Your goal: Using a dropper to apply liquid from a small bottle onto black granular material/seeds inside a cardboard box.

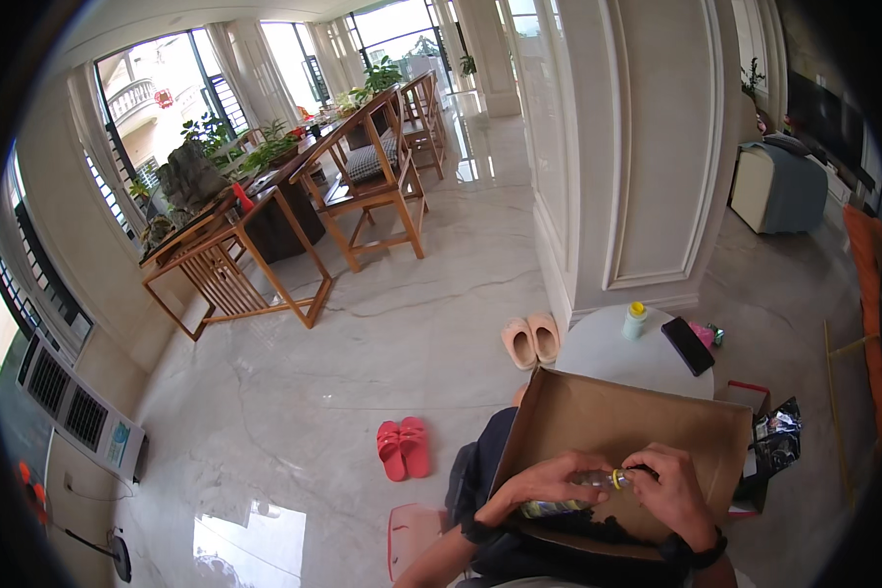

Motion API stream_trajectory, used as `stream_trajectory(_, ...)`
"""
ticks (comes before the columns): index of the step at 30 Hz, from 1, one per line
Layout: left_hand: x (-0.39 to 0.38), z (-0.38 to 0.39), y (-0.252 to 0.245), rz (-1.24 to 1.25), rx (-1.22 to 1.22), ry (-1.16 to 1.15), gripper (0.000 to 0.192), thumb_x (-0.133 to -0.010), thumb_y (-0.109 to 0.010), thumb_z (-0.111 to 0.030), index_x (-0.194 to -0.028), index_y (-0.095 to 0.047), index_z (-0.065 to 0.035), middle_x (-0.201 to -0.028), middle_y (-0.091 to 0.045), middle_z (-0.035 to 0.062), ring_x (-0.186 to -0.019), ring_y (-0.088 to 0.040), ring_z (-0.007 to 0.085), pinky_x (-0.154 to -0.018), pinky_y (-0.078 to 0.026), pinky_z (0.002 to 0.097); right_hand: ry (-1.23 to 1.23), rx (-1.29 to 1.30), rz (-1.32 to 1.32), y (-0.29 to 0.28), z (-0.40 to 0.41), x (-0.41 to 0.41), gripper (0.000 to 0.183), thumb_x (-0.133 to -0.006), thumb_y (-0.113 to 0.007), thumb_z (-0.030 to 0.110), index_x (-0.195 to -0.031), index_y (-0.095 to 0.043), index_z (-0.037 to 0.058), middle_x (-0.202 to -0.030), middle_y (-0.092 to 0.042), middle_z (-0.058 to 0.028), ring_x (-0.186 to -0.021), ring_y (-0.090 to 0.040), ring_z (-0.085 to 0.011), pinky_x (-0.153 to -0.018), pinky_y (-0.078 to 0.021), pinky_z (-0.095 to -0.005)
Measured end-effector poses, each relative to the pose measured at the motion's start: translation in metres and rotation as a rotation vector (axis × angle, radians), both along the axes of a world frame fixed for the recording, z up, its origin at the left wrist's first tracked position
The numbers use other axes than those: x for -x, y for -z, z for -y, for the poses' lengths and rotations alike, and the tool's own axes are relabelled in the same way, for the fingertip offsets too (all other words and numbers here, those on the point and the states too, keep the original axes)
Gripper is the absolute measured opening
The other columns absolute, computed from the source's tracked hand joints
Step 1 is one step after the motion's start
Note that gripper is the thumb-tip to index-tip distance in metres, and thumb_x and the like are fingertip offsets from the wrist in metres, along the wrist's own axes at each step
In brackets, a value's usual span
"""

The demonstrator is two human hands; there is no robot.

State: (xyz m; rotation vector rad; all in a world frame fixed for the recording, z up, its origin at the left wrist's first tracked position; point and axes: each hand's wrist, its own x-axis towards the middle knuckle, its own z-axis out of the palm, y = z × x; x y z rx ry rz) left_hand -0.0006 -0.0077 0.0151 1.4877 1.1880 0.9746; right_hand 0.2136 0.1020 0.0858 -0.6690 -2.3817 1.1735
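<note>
A shallow cardboard box [617, 411] lies across the lap, tilted, with dark loose material [595, 526] along its near side. Over it, my left hand [562, 474] holds a clear plastic bottle [592, 479] near its neck, the bottle lying sideways with a printed label and a yellow ring [618, 479] at the mouth. My right hand [661, 478] is at the bottle's mouth, its fingers pinching something dark that is partly hidden. Both wrists wear black bands.
Beyond the box, a round white table [595, 345] carries a small yellow-capped bottle [634, 321] and a black phone [687, 346]. Pink slippers [531, 341] and red slippers [403, 449] lie on the floor. A foil bag [777, 435] is right of the box. A wall pillar [654, 147] rises behind the table.
</note>
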Motion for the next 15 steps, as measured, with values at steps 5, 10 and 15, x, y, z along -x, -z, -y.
stream_trajectory(5,-0.0015,0.0,0.0048,0.034,-0.027,-0.005,0.045,-0.093,-0.078,-0.028,-0.127,-0.07,0.0,-0.102,-0.072,0.0096,-0.094,-0.065,0.0205,-0.086,-0.051,0.0354,-0.057,0.003,-0.016,0.004,-0.0026,-0.0037,0.01,-0.091,-0.066,-0.009,-0.098,-0.073,-0.0089,-0.089,-0.068,-0.0126,-0.065,-0.069,-0.0174,-0.059,-0.0543,-0.032)
stream_trajectory(10,0.0001,-0.0022,0.0081,0.021,-0.01,0.006,0.043,-0.093,-0.078,-0.026,-0.127,-0.07,-0.0008,-0.098,-0.072,0.0087,-0.09,-0.065,0.0187,-0.082,-0.052,0.0345,-0.088,-0.027,-0.012,0.0021,-0.0019,-0.0037,0.01,-0.094,-0.062,-0.01,-0.097,-0.071,-0.0098,-0.089,-0.067,-0.0134,-0.066,-0.07,-0.0176,-0.062,-0.0554,-0.0321)
stream_trajectory(15,0.0004,-0.0014,0.0064,0.005,-0.039,-0.006,0.042,-0.093,-0.079,-0.025,-0.127,-0.07,-0.0009,-0.094,-0.072,0.0075,-0.087,-0.065,0.0171,-0.079,-0.052,0.0341,-0.102,-0.073,-0.035,-0.0037,0.0026,-0.0032,0.011,-0.094,-0.063,-0.009,-0.101,-0.07,-0.0098,-0.09,-0.068,-0.0144,-0.067,-0.07,-0.0182,-0.062,-0.0558,-0.0321)
